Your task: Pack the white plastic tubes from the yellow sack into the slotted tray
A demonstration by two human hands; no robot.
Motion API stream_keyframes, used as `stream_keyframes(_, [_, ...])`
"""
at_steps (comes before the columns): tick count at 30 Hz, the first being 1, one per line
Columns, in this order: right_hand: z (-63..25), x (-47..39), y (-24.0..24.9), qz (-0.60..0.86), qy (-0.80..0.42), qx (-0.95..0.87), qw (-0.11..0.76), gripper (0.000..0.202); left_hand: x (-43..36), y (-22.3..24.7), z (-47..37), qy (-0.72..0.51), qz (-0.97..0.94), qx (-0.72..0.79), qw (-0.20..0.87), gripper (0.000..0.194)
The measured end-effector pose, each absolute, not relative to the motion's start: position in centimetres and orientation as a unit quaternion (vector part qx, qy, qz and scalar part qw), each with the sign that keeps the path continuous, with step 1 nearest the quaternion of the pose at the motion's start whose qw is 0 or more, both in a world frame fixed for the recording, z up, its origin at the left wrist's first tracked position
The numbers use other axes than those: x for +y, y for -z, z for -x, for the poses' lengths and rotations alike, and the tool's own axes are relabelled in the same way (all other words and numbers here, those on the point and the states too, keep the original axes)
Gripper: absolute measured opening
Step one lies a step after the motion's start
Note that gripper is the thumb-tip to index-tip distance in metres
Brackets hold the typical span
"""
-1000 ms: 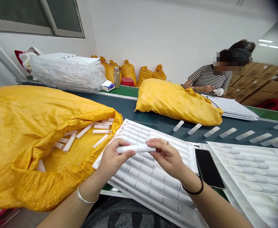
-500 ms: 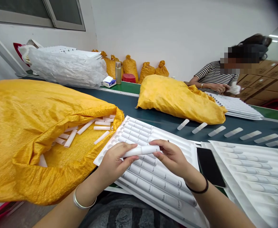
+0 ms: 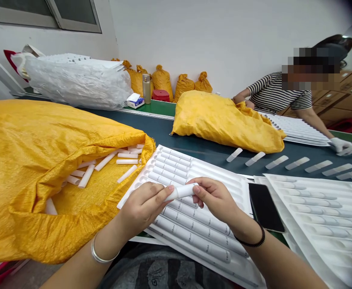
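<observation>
Between my hands is a white plastic tube, held nearly level with a seam line around it. My left hand is closed around its left end, and my right hand pinches the right end between thumb and fingers. Directly below lies a white moulded tray with rows of white printed tubes in its grooves. On the left, an open yellow woven sack shows several loose white tubes in its mouth.
A black phone lies right of the tray, beside another tray of tubes. Several tubes stand in a row on the dark belt. A second yellow sack lies across it. A co-worker's gloved hand touches tubes at right.
My left fingers have closed further over the tube's left end, and the tube has shifted slightly. The co-worker has leaned over and stretched a gloved hand to the tubes on the belt.
</observation>
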State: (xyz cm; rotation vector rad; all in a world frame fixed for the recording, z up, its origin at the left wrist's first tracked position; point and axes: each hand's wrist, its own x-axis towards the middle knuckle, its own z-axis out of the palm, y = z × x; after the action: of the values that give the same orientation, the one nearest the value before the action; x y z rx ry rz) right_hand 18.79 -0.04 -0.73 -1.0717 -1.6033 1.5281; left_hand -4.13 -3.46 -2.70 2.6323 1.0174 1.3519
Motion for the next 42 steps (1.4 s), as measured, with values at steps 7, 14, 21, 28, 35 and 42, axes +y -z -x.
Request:
stream_keyframes(7, [-18.4,0.9,1.2,0.417,-0.716,-0.49,0.271,0.038,-3.2,3.9,5.0,-0.365,-0.877,0.309,-0.047,0.062])
stream_keyframes(14, [-18.4,0.9,2.3,0.441,-0.705,-0.508,0.224,0.043,-3.0,4.9,5.2,-0.349,-0.886,0.303,-0.035,0.055])
stream_keyframes(21, [-19.7,0.5,2.2,0.332,-0.354,-0.831,0.272,0.037,-2.8,4.4,4.1,-0.395,-0.839,0.359,0.103,0.052])
stream_keyframes(28, [-18.3,0.0,2.7,0.304,-0.241,-0.904,0.182,0.03,-3.6,4.8,3.0,-0.317,-0.859,0.364,0.172,0.06])
stream_keyframes(35, [-22.3,12.6,3.7,0.662,-0.097,-0.74,0.074,0.033,1.7,6.4,14.0,-0.169,-0.69,0.704,-0.007,0.066])
stream_keyframes(42, [-28.0,18.8,4.5,0.752,-0.165,-0.636,-0.049,0.03,0.7,7.7,23.6,-0.051,-0.547,0.835,0.028,0.038])
